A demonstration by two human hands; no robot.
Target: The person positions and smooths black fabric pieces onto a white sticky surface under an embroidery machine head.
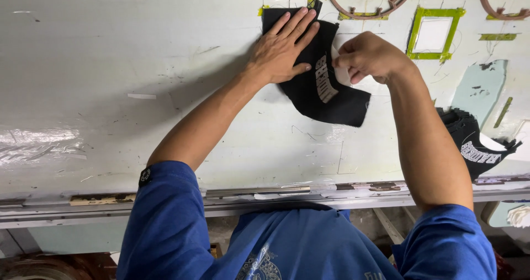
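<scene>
A pale worktable (138, 92) filled the view, scratched and marked with green tape. Near its far edge lay a black cloth piece (323, 84) with pale lettering. The left hand (281, 51) pressed flat on it, fingers spread. The right hand (367, 56) pinched a small white backing (340, 73) against the cloth. A second black piece (475, 142) lay well apart at the right.

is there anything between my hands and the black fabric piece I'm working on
Nothing visible is in the way. Your left hand lies flat on the black fabric piece, and your right hand pinches a white piece at the fabric's right side. The stack of black pieces sits apart, near the table edge.
</scene>
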